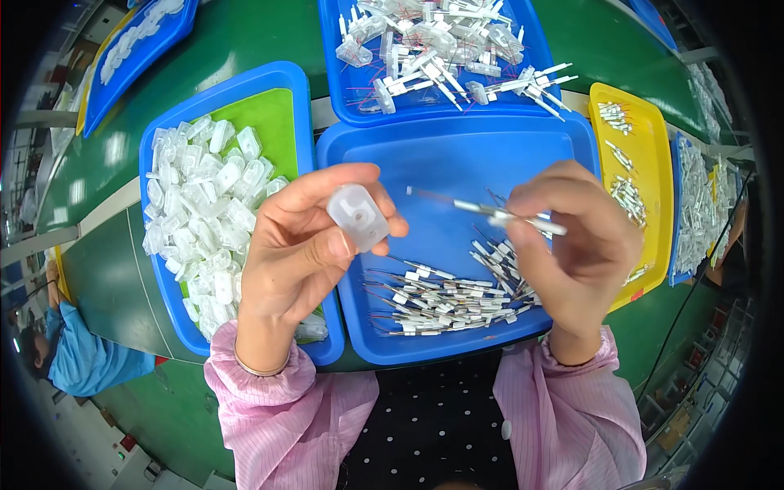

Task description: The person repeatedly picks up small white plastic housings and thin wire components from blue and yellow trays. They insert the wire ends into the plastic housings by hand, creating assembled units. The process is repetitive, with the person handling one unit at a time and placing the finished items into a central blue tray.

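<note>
Between the thumb and fingers of my left hand (286, 253) is a small translucent plastic housing (358, 217), its rounded face with small holes turned up. My right hand (576, 245) pinches a thin white rod-shaped part with wire leads (469, 206); its wire end points left toward the housing, and the two are apart. Both hands are above a blue tray (457, 147). In that tray's lower part lies a heap of similar white wired parts (449, 302). Left of it, a second blue tray (306, 106) with a green liner holds many loose translucent housings (204, 204).
Behind, a blue tray (331, 49) holds housings joined with white rods and red wires (441, 49). A yellow tray (653, 163) at the right holds small wired parts. Beyond it stands another filled blue tray (686, 269). A person in blue (94, 351) is at the far left.
</note>
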`<state>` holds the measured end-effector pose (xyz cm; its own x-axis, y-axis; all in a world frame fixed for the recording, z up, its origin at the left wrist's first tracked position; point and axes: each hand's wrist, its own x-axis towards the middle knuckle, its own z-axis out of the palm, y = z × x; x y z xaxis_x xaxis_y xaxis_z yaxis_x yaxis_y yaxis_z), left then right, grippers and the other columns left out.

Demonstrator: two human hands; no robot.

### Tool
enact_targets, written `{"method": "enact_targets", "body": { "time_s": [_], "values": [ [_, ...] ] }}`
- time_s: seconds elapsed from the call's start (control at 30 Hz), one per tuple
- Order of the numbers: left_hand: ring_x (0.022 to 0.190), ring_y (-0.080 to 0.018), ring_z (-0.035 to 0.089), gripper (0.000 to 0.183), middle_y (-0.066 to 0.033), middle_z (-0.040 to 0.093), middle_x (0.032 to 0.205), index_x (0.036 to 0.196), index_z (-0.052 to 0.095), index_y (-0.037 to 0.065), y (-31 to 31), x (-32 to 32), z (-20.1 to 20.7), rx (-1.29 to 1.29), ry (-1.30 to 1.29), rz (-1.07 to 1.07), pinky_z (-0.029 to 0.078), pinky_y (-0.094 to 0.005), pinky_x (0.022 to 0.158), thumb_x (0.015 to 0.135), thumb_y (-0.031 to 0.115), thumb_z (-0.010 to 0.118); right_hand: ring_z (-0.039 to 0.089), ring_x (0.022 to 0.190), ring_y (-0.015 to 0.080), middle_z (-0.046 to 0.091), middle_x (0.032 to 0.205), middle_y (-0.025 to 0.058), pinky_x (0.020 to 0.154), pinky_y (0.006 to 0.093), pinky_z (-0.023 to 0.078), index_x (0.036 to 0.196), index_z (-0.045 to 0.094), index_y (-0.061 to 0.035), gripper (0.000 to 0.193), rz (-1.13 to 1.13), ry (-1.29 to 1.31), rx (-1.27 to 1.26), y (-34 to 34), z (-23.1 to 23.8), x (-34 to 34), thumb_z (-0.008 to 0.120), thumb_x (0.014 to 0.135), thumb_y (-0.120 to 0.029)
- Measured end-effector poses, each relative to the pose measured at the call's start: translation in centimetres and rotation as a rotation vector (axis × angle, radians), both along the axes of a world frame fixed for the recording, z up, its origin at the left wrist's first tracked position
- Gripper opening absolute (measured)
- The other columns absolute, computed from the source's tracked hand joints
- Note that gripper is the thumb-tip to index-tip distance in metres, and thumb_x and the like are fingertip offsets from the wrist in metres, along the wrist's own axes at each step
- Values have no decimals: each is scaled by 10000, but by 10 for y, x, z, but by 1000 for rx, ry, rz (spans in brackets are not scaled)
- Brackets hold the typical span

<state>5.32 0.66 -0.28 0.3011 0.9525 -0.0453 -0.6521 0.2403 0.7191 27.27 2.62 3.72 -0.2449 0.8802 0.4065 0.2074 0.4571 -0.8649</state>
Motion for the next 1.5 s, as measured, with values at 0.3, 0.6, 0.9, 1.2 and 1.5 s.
{"method": "enact_targets", "body": {
  "time_s": [0.3,0.6,0.9,1.2,1.5],
  "values": [
    [886,-268,609,426,-183,590,976,1154,480,-63,-1,-1,-2,75,-61,-40,509,-327,741,765,21,633,532,669,135,596,743,104,604,226,409,800,615,22,112,28,214,-289,-11,4,-11,644,693,37],
    [885,-270,610,415,-188,589,976,1149,483,-61,-2,-2,-1,67,-38,-22,514,-329,736,772,31,631,529,660,138,601,735,109,597,231,406,797,613,23,117,15,132,-202,-15,9,-13,637,684,39],
    [871,-264,607,423,-191,590,960,1152,483,-58,-2,0,-2,66,-62,-34,513,-324,724,775,57,635,580,653,177,597,720,125,596,249,440,776,612,30,128,32,74,-86,-15,10,-13,632,654,60],
    [862,-261,599,409,-183,586,939,1145,495,-48,-2,0,-1,76,-60,-26,510,-316,703,776,62,634,590,639,186,597,716,134,591,256,451,778,612,31,137,69,69,-56,-15,11,-12,629,647,65],
    [861,-254,598,391,-167,576,937,1131,506,-51,-1,2,0,108,-4,-11,514,-304,688,777,56,634,583,636,179,606,705,135,584,252,438,779,615,23,147,51,-12,-21,-13,15,-12,628,638,64]
  ]
}}
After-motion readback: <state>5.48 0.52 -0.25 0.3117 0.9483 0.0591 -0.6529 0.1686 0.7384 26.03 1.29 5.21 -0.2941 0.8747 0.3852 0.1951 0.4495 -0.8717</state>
